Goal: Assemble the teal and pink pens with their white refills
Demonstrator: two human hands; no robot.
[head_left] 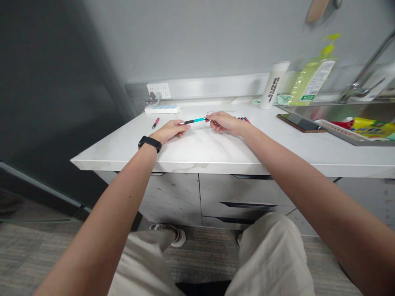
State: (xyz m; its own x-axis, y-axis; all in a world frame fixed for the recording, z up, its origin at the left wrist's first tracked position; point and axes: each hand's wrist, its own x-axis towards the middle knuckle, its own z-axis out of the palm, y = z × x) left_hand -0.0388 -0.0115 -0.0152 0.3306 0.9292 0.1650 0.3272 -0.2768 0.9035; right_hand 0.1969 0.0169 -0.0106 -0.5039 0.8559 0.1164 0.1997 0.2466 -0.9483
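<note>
A thin pen with a teal barrel and dark tip end is stretched between both hands just above the white counter. My left hand, with a black band on its wrist, pinches the dark end. My right hand pinches the teal end. Several more pens lie on the counter right behind my right hand, partly hidden by it. A single red pen lies apart to the left of my left hand.
A white power strip lies by the back wall under an outlet. To the right are a white tube, a yellow-green bottle, a phone, a tray with packets and a tap.
</note>
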